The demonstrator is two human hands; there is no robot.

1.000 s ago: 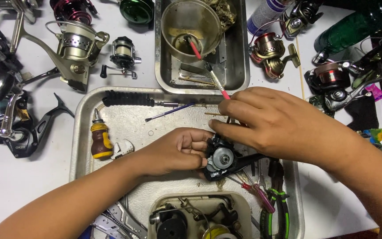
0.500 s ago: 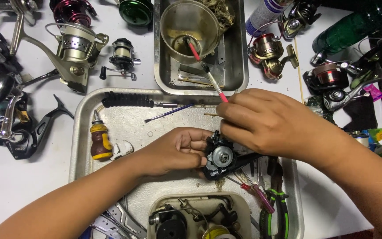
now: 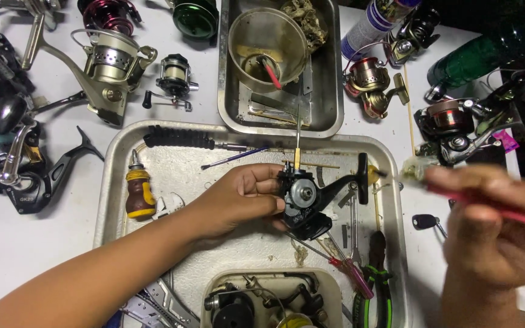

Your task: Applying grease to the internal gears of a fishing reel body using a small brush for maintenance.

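My left hand [image 3: 238, 200] grips a black fishing reel body [image 3: 302, 203] with its side open, a silver gear showing, above the large metal tray [image 3: 113, 182]. The reel's shaft points up and its black handle sticks out to the right. My right hand [image 3: 493, 231], blurred, is off to the right of the tray and holds a thin red-handled brush [image 3: 505, 209] with a pale tip near the tray's right rim.
Several fishing reels [image 3: 107, 61] lie on the white table around the tray. A second steel tray [image 3: 329, 79] at the back holds a round cup with a red tool. A stubby screwdriver [image 3: 140, 193], pliers [image 3: 375, 285] and a small dish of parts [image 3: 262, 300] sit in the big tray.
My right hand pulled away from the reel to the right with the red brush. The left hand kept hold of the reel, now uncovered.
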